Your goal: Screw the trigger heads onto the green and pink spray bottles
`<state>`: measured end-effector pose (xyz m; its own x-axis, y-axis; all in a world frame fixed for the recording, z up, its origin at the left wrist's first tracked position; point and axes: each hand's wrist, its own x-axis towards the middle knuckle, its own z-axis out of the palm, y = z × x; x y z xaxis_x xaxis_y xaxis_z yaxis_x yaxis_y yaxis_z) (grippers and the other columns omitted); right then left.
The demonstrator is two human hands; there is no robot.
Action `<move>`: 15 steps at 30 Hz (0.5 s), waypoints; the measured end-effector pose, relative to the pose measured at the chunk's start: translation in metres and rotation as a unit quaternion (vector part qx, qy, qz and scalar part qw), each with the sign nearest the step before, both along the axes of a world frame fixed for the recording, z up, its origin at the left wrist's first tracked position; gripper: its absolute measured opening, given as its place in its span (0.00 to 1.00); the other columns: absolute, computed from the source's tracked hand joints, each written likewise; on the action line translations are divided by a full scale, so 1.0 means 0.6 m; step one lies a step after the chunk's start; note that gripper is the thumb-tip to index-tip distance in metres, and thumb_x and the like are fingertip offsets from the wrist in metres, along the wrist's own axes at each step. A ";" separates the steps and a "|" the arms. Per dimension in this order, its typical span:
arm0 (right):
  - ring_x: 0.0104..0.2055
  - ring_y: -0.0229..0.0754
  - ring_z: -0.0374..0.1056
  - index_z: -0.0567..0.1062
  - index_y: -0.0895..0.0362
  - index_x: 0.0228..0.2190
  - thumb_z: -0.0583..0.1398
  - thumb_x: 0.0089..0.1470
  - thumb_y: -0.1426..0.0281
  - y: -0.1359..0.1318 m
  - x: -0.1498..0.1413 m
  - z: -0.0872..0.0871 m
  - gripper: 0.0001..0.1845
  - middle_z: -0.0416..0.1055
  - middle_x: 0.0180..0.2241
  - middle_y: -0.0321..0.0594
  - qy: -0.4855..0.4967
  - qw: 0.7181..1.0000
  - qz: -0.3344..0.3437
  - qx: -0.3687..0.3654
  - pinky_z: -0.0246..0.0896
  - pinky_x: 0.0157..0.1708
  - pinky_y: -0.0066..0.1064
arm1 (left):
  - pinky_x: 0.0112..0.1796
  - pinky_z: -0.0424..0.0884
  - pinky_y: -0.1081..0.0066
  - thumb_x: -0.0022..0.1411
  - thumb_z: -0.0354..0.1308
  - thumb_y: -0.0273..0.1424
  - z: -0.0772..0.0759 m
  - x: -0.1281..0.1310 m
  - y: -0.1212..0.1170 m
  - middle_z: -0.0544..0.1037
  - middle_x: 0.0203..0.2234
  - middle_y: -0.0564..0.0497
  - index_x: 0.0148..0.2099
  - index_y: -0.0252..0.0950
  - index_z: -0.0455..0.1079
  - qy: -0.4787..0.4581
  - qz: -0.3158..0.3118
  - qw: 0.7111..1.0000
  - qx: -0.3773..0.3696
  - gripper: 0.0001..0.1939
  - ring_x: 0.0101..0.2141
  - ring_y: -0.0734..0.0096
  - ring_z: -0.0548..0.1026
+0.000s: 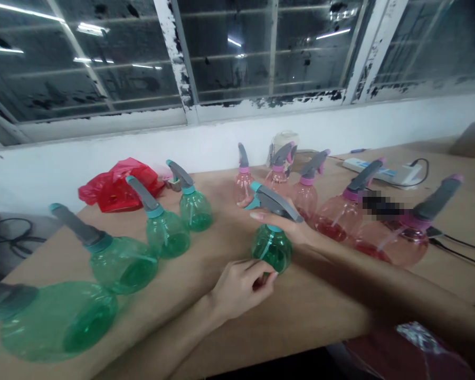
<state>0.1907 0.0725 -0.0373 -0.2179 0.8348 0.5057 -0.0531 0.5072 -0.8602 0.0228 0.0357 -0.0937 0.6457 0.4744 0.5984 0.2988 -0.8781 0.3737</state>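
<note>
My right hand (285, 224) is wrapped round the neck of a green spray bottle (271, 248) with a grey head and teal trigger. Its fingers reach forward below the nozzle, by the trigger. The bottle is upright, with some liquid inside. Just in front of its base, my left hand (243, 287) is closed, fingers curled and tips together, with nothing visible in it. To the left stand several more green spray bottles (168, 235) in a slanting row. On the right, several pink spray bottles (340, 214) with grey heads form another row, partly behind my right hand and forearm.
A red plastic bag (121, 184) lies at the back left by the wall. A white power strip (380, 171) with cables is at the back right, near a brown box (473, 138). Black cables (11, 235) hang beyond the table's left edge. Windows (261, 47) line the wall.
</note>
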 end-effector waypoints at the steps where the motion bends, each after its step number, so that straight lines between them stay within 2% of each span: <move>1: 0.41 0.42 0.71 0.73 0.52 0.39 0.62 0.50 0.64 0.000 0.000 0.000 0.12 0.74 0.42 0.37 0.001 1.000 0.001 0.002 0.65 0.45 0.38 | 0.22 0.61 0.79 0.61 0.51 0.26 0.001 0.000 -0.001 0.67 0.17 0.59 0.31 0.36 0.67 0.003 -0.001 1.000 -0.001 0.06 0.18 0.80 0.63; 5: 0.41 0.42 0.71 0.73 0.52 0.39 0.62 0.51 0.64 0.001 0.000 -0.002 0.12 0.74 0.41 0.37 -0.005 1.000 0.009 0.019 0.65 0.45 0.38 | 0.22 0.62 0.79 0.60 0.52 0.25 0.004 -0.002 -0.001 0.68 0.17 0.59 0.31 0.35 0.67 0.002 -0.007 1.000 0.009 0.06 0.18 0.81 0.64; 8: 0.41 0.42 0.71 0.73 0.52 0.39 0.61 0.52 0.64 0.003 0.001 -0.003 0.11 0.73 0.41 0.38 -0.012 1.000 0.010 0.027 0.65 0.45 0.39 | 0.22 0.62 0.79 0.61 0.53 0.27 0.009 -0.014 0.013 0.68 0.16 0.59 0.29 0.36 0.66 -0.019 0.024 0.999 0.027 0.07 0.18 0.80 0.65; 12: 0.45 0.43 0.70 0.74 0.51 0.39 0.61 0.52 0.64 0.002 0.002 -0.002 0.11 0.73 0.41 0.38 -0.022 0.999 0.007 0.041 0.64 0.48 0.40 | 0.27 0.68 0.76 0.63 0.52 0.31 0.014 -0.037 0.057 0.72 0.22 0.56 0.33 0.37 0.67 -0.021 0.158 0.987 0.010 0.07 0.23 0.76 0.70; 15: 0.44 0.43 0.70 0.73 0.51 0.40 0.60 0.53 0.64 0.005 0.005 -0.002 0.11 0.74 0.41 0.37 -0.031 0.998 0.002 0.047 0.63 0.49 0.42 | 0.39 0.71 0.65 0.62 0.52 0.32 0.006 -0.048 0.091 0.75 0.35 0.48 0.41 0.35 0.68 0.057 0.241 0.969 0.011 0.07 0.37 0.65 0.73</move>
<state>0.1940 0.0755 -0.0383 -0.2543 0.7831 0.5675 -0.0033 0.5861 -0.8102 -0.0057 0.0903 -0.0899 0.4152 0.7254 0.5489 0.7140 -0.6338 0.2975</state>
